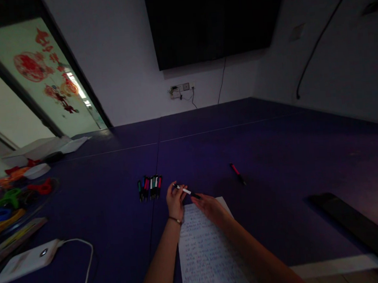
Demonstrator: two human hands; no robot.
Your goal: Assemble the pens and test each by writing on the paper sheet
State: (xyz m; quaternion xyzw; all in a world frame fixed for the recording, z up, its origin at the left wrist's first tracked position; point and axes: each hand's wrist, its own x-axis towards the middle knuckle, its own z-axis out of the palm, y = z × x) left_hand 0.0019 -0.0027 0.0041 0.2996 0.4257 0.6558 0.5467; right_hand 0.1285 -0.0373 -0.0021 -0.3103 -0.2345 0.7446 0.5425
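your left hand [175, 203] and right hand [210, 207] both pinch one pen [186, 191] by its ends at the 12 o'clock edge of the paper [206, 252], seemingly uncapping it, which calls for a straight pull.

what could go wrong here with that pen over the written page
The pen, gripped by left hand and right hand at the top edge of the handwritten sheet, might slip and ink the writing. In this dim light the red pen lying apart may be overlooked.
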